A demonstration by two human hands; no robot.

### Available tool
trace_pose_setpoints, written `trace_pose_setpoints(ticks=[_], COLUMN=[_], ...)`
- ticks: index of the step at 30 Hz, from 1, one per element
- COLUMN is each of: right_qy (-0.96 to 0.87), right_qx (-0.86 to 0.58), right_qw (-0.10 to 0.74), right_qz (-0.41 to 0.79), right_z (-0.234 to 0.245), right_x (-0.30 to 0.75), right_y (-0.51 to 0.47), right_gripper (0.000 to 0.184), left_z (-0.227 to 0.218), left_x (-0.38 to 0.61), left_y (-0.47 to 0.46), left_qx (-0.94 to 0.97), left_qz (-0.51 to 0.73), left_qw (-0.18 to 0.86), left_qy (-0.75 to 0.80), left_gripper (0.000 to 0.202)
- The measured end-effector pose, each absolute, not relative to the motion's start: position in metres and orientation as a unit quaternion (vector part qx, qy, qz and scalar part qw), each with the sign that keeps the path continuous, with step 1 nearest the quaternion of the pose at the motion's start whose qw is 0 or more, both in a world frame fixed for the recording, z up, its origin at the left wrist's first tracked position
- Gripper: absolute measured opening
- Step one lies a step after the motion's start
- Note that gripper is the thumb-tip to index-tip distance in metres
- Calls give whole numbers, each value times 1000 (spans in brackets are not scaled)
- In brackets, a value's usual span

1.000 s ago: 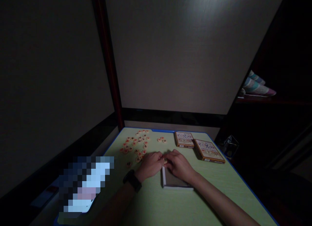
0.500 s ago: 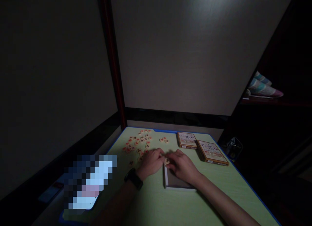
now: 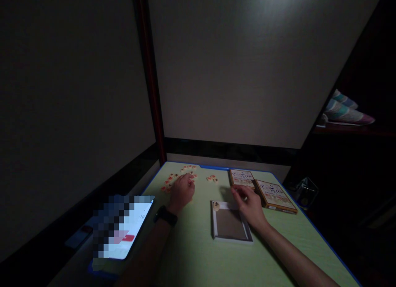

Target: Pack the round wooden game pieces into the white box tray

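A single pale game piece (image 3: pixel 215 206) lies inside the shallow open tray (image 3: pixel 230 226), tucked into its corner at 11 o'clock. The tray sits flat near the middle of the green table (image 3: pixel 198 254). The right hand (image 3: pixel 250 204) rests at the tray's 1 o'clock corner, fingers loosely spread and holding nothing. The left hand (image 3: pixel 182 190) is well apart from it, out at 10 o'clock from the tray, palm down on the scattered pile of pieces (image 3: pixel 168 182). Its fingers are curled onto them, though in this dim light I cannot tell whether they pinch one. A dark watch (image 3: pixel 165 216) bands that wrist. A few stray pieces (image 3: pixel 212 179) lie at 12 o'clock. Two printed boxes (image 3: pixel 275 195) sit side by side at 2 o'clock, just beyond the right hand. A lit tablet (image 3: pixel 130 233) rests at 8 o'clock on the table's edge.
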State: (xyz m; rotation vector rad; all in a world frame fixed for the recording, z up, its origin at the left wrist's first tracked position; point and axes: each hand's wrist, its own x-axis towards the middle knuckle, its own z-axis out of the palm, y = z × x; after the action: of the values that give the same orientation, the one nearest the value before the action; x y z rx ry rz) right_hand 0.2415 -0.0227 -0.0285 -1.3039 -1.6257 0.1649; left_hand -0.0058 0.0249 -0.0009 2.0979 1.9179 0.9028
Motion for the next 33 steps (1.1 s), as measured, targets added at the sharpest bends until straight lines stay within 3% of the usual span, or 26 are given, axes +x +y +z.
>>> trace_pose_setpoints(ticks=[8, 29, 33], right_qy=[-592, -581, -550], right_qx=[-597, -605, -617], right_qw=[517, 516, 532], right_qz=[164, 174, 184], right_z=[-44, -46, -50], right_x=[245, 246, 250], right_y=[-12, -10, -5], right_gripper=[49, 50, 50], left_z=[8, 8, 24], left_x=[-30, -50, -71], left_y=[32, 41, 59], left_qx=[648, 627, 665], left_qz=[304, 361, 295], left_qw=[63, 52, 40], left_qy=[695, 688, 685], left_gripper=[30, 33, 34])
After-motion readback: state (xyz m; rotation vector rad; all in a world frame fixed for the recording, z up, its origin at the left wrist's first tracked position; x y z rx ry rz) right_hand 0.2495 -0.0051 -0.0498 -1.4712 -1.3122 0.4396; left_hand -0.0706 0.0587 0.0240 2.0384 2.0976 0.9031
